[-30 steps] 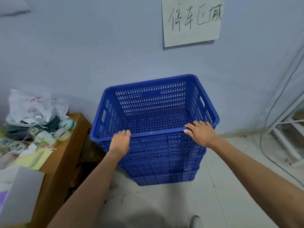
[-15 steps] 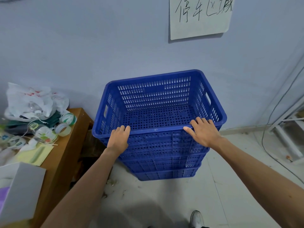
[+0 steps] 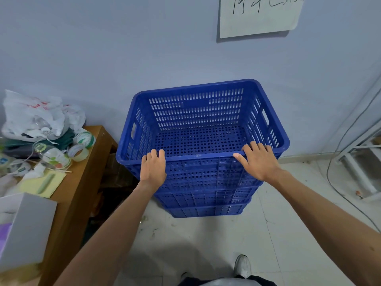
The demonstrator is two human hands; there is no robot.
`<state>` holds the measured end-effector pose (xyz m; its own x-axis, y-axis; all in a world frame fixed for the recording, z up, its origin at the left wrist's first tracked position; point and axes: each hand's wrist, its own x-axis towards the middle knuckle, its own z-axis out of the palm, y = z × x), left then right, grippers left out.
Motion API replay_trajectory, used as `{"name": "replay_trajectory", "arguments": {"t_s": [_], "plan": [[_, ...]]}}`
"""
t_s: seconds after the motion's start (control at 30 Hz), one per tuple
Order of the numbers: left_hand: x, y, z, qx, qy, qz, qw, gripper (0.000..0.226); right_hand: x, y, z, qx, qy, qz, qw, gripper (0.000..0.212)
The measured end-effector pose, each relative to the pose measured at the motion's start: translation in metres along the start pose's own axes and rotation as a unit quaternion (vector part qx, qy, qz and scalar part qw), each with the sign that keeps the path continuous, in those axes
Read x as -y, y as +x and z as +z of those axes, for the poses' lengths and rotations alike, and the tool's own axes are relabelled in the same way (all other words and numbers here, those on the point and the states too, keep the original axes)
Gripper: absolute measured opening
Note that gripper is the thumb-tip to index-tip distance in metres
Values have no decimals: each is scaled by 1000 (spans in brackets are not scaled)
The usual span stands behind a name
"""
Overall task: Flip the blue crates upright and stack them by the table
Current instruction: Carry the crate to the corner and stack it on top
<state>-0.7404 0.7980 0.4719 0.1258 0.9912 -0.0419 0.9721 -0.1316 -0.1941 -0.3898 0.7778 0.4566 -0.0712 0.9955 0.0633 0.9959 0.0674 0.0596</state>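
Observation:
A stack of three blue perforated crates [image 3: 206, 209] stands upright on the tiled floor against the wall, just right of a wooden table [image 3: 82, 182]. The top crate [image 3: 198, 112] is open side up and has nothing in it. My left hand [image 3: 153, 168] rests on the left part of its near rim, fingers hooked over the edge. My right hand [image 3: 257, 159] lies on the right part of the same rim, fingers spread over the edge and thumb along it.
The table carries a white plastic bag [image 3: 35, 112], tape rolls [image 3: 82, 139], a yellow sheet and a grey box [image 3: 24, 228]. A paper sign [image 3: 257, 17] hangs on the wall. A cable [image 3: 338, 157] and a white metal frame [image 3: 358, 168] stand at right. My shoe [image 3: 243, 265] is below.
Both hands stay on the top crate's near rim. The view has tilted downward, so the stack sits higher in frame and my shoe shows at the bottom.

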Motion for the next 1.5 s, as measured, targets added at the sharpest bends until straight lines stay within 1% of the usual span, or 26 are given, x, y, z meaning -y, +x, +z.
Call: {"name": "replay_trajectory", "arguments": {"t_s": [0.2,0.37,0.47,0.53,0.6,0.7,0.77,0.97,1.07,1.13,1.23,1.33,1.4,1.5], "plan": [[4,0,0,12,-22,16,1000,44,4,-4,-3,-6,-7,5,1000,65],[4,0,1,6,-40,14,999,31,4,-5,-3,-10,1,12,1000,67],[4,2,2,5,-44,12,999,30,4,-4,-2,-12,10,11,1000,69],[5,3,5,11,-53,8,999,38,3,-4,-1,-12,14,10,1000,70],[5,4,7,23,-54,6,998,54,3,-3,0,-9,21,7,1000,71],[1,4,3,81,-60,-17,995,80,1,-4,-1,1,29,0,1000,72],[-2,3,0,110,-59,-33,992,87,0,-5,-1,6,32,-4,999,71],[-17,-5,-7,145,-45,-64,986,97,0,-9,-2,11,29,-6,1000,67],[-25,-15,-10,160,-32,-57,985,110,-2,-8,-7,35,36,-10,999,70],[-28,-21,-15,170,-36,-39,984,116,-2,-10,-11,72,30,4,997,76],[-27,-35,-25,178,-49,-14,983,114,6,-13,-23,119,33,49,991,84],[-19,-44,-37,195,-74,2,978,105,22,-17,-37,169,48,101,979,79],[-15,-59,-42,205,-106,2,973,101,36,-30,-45,173,61,105,977,75],[-6,-88,-38,230,-174,-14,957,95,49,-58,-48,160,82,87,980,77]]}}
